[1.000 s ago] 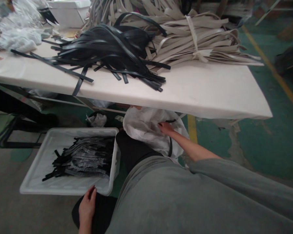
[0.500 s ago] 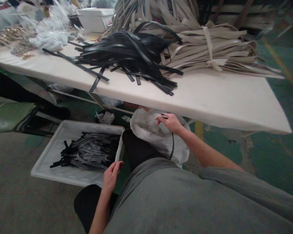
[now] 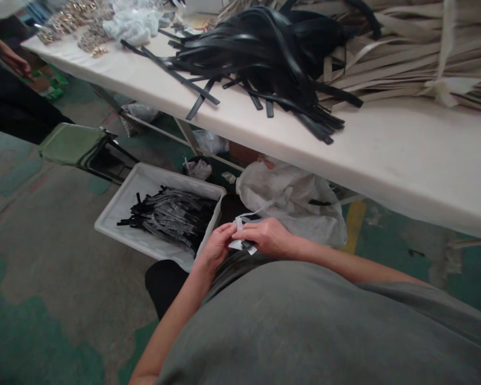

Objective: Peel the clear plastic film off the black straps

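My two hands meet above my lap, in front of the crate and the sack. My left hand [image 3: 217,243] is closed, its fingertips pinching a thin white strip [image 3: 239,223]. My right hand [image 3: 270,235] is closed around a black strap [image 3: 248,245], its short end showing below the fingers beside white paper-like pieces [image 3: 235,245]. Fingers hide most of what lies between the hands. To the left, a white plastic crate [image 3: 118,227] holds a pile of black and grey straps [image 3: 172,216]. A whitish woven sack [image 3: 304,214] lies just beyond my right hand.
A long pale table [image 3: 385,144] runs across the front, bearing black straps [image 3: 264,53], bundled beige straps [image 3: 404,64] and small metal parts [image 3: 70,21]. A green stool [image 3: 72,144] stands left of the crate. Another person's hand [image 3: 18,63] is at far left.
My right hand has come back from over the sack, and my left hand has left the crate's edge; they now meet. White strip and paper pieces show between them. My view has turned left.
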### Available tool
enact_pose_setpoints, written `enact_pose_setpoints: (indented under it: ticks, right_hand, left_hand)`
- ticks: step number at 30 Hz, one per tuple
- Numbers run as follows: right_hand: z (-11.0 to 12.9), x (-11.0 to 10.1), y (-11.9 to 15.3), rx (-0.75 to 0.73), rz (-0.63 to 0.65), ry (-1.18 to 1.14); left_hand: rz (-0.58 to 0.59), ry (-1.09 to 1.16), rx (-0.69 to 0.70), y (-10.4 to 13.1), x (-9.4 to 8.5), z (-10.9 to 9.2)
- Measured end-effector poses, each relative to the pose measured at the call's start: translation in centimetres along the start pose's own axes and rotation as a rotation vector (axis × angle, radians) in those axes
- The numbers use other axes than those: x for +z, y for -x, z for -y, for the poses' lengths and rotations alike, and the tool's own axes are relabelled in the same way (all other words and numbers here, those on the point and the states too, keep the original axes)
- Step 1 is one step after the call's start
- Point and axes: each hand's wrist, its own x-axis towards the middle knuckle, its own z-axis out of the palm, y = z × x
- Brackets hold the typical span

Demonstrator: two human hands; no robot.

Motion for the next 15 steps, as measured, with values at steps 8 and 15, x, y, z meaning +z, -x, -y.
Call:
enact_pose_setpoints:
  ticks: [8, 15]
  right_hand:
    - [-3.0, -0.9, 4.3, 0.278, -0.109, 0.014]
    - [-13.9, -1.0, 8.9, 1.151, 0.3, 0.332]
  left_hand:
    - [-0.2, 0.007, 0.077, -0.3, -0.8, -0.1]
    - [-0.4, 0.231, 0.22, 2.2, -4.4, -6.2]
